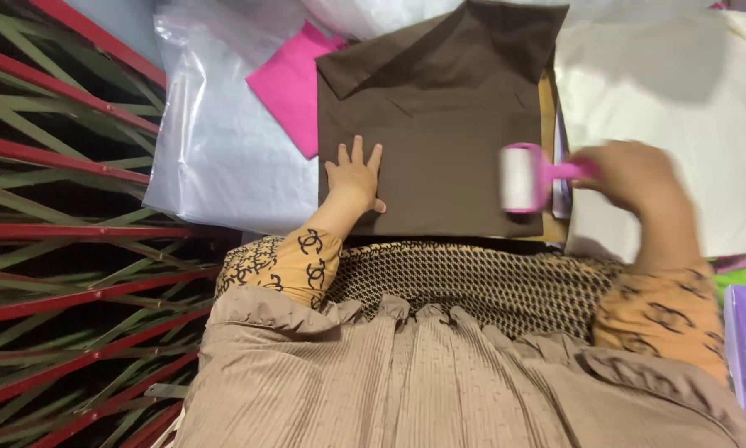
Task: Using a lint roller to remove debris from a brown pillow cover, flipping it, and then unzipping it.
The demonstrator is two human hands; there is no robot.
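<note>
Right hand: the right hand is closed round the pink handle of a lint roller; it is blurred, so the exact grip cannot be told.
Lint roller: its white roll lies just left of that hand, touching the right part of the folded brown shirt, near the lower edge.
Left hand: the left hand lies flat and open, fingers spread, pressing on the shirt's left edge; it holds nothing.
Brown shirt: spread between the two hands, collar at the far end, on a thin board.
Step in hand: judging by this, rolling lint off the shirt front.
Next move: likely even strokes across the cloth while the flat hand keeps it from creeping.
Beyond: a clear plastic bag and pink sheet left of the flat hand; cream fabric past the roller hand.
</note>
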